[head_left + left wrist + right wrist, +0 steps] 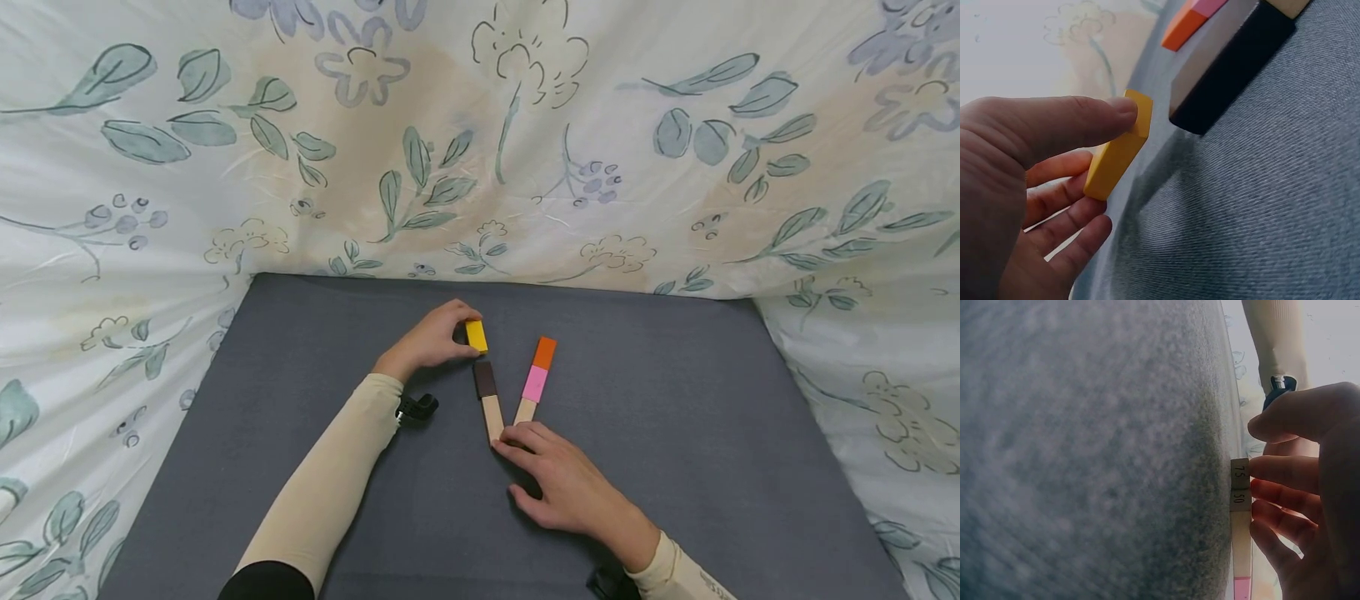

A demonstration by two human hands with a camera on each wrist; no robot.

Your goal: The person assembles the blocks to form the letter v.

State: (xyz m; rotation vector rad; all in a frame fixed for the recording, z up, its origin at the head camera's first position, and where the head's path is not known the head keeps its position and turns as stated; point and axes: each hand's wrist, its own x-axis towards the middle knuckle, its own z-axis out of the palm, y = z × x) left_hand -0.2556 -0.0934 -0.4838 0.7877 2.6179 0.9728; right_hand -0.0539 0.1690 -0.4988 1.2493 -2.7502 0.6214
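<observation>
My left hand (435, 337) pinches a yellow block (476, 336) by its ends between thumb and fingers, just beyond the dark brown block (485, 379). That brown block joins end to end with a plain wooden block (492, 418). To the right, an orange block (545, 352), a pink block (535, 384) and a plain wood piece (525, 411) form a second slanted row. The two rows converge toward my right hand (558, 479), whose extended fingertips touch their near ends. In the right wrist view, those near end faces (1240, 484) bear the numbers 75 and 50.
A dark grey cloth (675, 433) covers the table under the blocks. White curtain fabric (450, 167) with leaf and flower prints hangs behind and at both sides. A black wrist strap (417, 408) sits at the left sleeve's cuff.
</observation>
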